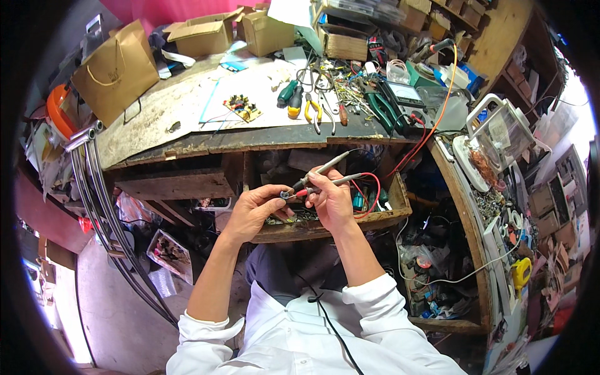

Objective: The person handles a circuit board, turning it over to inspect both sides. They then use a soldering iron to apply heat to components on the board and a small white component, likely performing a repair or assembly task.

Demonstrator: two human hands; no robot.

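Observation:
My left hand point(253, 209) pinches a small dark round component point(285, 194) between thumb and fingertips, above the open drawer. My right hand point(334, 203) is closed around two grey test probes, held side by side like chopsticks. The upper probe point(331, 164) slants down to the component. The lower probe point(344, 180) has a red section near its tip and also points at the component; I cannot tell whether both tips touch it. From the lower probe's back end a red lead point(379, 190) loops down beside my right hand.
A small circuit board point(242, 107) lies on white paper on the bench. Behind the drawer point(331, 229) are screwdrivers point(295, 103), yellow-handled pliers point(312, 114), green-handled cutters point(379, 111) and a meter point(405, 94). Bent metal tubes point(103, 206) stand at left; cluttered shelves line the right.

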